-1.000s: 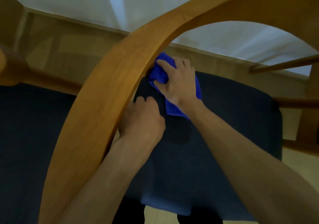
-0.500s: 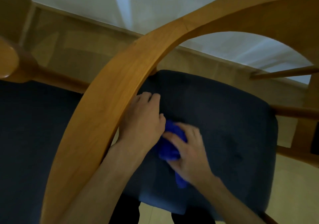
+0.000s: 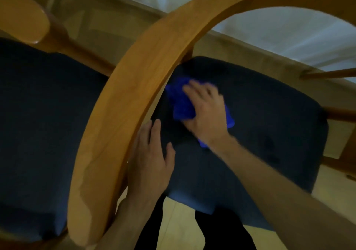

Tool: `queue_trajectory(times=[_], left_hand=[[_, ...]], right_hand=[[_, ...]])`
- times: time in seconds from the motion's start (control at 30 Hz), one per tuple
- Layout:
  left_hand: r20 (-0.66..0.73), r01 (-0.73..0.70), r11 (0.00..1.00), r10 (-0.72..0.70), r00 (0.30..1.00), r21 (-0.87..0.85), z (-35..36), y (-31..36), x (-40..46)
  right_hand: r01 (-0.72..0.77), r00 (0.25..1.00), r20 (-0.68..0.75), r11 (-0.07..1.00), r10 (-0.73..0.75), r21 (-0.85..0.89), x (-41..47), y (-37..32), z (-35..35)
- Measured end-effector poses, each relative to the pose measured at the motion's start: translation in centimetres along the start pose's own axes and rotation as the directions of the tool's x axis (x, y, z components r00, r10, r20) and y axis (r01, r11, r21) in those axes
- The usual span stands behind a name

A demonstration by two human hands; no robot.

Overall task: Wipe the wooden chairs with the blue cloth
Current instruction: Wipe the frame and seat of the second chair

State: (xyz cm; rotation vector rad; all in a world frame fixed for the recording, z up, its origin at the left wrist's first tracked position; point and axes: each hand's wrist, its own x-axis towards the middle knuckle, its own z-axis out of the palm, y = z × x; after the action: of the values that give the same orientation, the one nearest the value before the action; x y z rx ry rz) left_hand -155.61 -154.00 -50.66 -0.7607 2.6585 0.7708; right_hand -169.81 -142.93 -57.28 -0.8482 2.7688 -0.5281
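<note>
The right hand point(image 3: 207, 113) is pressing the bunched blue cloth point(image 3: 181, 101) under clenched fingers point(image 3: 192, 93) just right of the curved wooden chair back point(image 3: 123, 114), which the left hand point(image 3: 152, 163) is bracing flat-fingered, so firm strokes along the rail's inner edge would suit.

Two wooden chairs point(image 3: 123, 114) point(image 3: 23, 16) with dark seat cushions, one blue cloth point(image 3: 182, 103), two hands point(image 3: 152, 165) point(image 3: 207, 113).

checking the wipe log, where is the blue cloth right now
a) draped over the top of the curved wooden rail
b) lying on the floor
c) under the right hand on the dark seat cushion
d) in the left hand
c: the right hand presses the blue cloth onto the dark seat cushion, beside the curved wooden rail; the left hand holds no cloth.
</note>
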Motion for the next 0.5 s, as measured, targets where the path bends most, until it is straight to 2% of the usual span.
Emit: queue_trajectory(times=[0.17, 0.23, 0.3, 0.37, 0.5], left_hand=[[-0.04, 0.004, 1.0, -0.005, 0.999, -0.025, -0.8, 0.5, -0.6], [-0.05, -0.008, 1.0, 0.007, 0.999, -0.014, -1.1, 0.7, -0.7], [-0.057, 0.005, 0.999, -0.007, 0.998, -0.042, -1.2, 0.8, -0.8], [-0.044, 0.04, 0.995, -0.045, 0.998, -0.094, -1.1, 0.7, -0.9], [-0.066, 0.042, 0.998, -0.045, 0.997, -0.044, -0.8, 0.3, -1.1]], right_hand=[[0.242, 0.951, 0.156, 0.957, -0.267, 0.163, -13.2, -4.4, 2.9], [0.296, 0.917, 0.197, 0.923, -0.347, 0.247, -15.1, -4.4, 2.8], [0.334, 0.901, 0.198, 0.908, -0.387, 0.254, -13.8, -3.5, 1.8], [0.311, 0.915, 0.175, 0.912, -0.364, 0.267, -10.4, -2.2, 0.4], [0.135, 0.989, 0.025, 0.973, -0.143, 0.187, 0.2, 1.2, -2.8]])
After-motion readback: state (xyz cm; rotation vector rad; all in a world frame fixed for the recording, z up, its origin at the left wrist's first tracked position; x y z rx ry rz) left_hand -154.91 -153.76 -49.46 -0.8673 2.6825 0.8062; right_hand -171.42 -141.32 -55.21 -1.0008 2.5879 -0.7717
